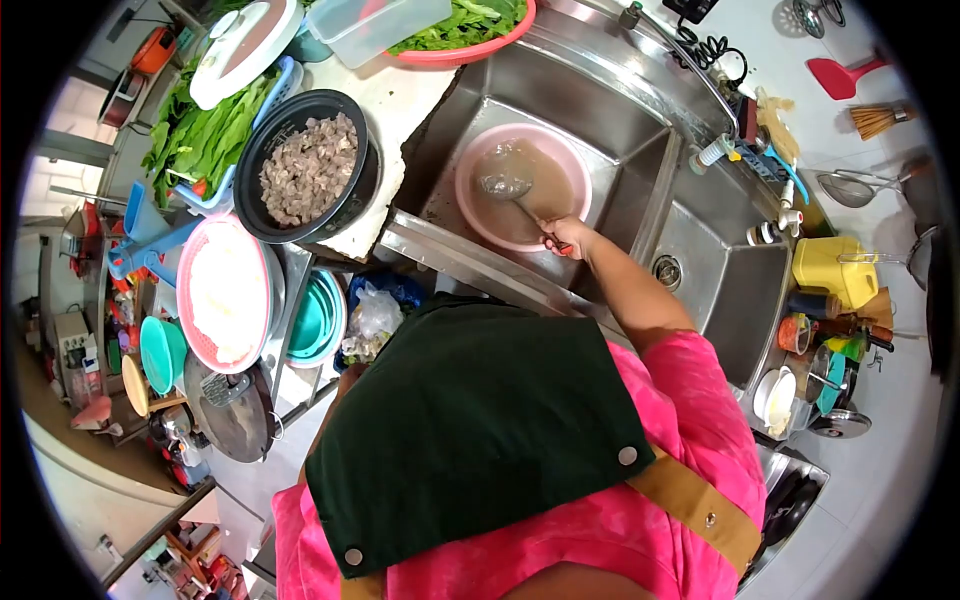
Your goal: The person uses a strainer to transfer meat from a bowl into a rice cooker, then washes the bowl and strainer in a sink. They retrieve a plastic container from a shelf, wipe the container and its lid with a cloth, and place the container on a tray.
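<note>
My right hand point(566, 238) is closed around the red-ended handle of a long-handled metal scoop point(505, 184). The scoop's round head lies in murky brownish water inside a pink basin point(466, 205). Whether that head is solid or mesh is hard to make out. The basin stands in the left bowl of a steel double sink point(430, 180), and my hand is over its near right rim. My left hand is out of sight; only a sliver of arm shows beside the dark green apron.
Left of the sink, a black pot point(365, 190) of chopped meat sits on the counter. Leafy greens fill a blue basket point(285, 85) and a red basin point(480, 52). Below is a pink colander point(187, 290) with pale contents. A faucet point(712, 90) rises behind the sink.
</note>
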### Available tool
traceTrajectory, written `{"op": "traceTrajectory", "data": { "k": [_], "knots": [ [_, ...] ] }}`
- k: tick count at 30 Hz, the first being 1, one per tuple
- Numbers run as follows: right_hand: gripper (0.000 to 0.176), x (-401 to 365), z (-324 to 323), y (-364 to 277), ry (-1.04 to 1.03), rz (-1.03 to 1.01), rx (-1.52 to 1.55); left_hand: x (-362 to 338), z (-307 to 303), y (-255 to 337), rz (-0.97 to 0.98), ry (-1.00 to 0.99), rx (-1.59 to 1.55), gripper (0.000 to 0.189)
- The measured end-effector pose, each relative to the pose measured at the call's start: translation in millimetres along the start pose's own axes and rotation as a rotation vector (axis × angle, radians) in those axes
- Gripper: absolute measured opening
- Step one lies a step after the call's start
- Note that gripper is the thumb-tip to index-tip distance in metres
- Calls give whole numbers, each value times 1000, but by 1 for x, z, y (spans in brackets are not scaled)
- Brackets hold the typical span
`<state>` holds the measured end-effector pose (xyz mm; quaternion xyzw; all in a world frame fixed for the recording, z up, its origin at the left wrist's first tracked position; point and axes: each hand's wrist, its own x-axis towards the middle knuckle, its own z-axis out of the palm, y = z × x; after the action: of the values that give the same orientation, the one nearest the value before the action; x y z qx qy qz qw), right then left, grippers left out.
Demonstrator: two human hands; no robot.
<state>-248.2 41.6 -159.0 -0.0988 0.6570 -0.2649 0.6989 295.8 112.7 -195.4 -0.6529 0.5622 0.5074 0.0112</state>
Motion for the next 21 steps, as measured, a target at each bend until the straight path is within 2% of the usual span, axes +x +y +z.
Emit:
{"op": "traceTrajectory", "data": {
  "k": [2, 4, 8, 14, 18, 21],
  "knots": [
    [12, -12, 1, 1, 12, -47, 34, 9, 3, -6, -51, 5, -54, 38],
    [12, -20, -5, 4, 14, -75, 55, 16, 6, -11, -117, -65, -333, 36],
    [16, -46, -13, 5, 62, -135, 119, 15, 5, -13, -59, -34, -135, 35],
    [21, -84, -26, -2, 85, -162, 88, 14, 3, -11, -53, -30, -73, 35],
    [12, -100, -23, -6, 48, -62, 121, 18, 0, -10, -52, -27, -71, 35],
    [11, -90, -24, 4, -176, 127, 220, 19, -2, -4, -51, -29, -64, 35]
  ]
}}
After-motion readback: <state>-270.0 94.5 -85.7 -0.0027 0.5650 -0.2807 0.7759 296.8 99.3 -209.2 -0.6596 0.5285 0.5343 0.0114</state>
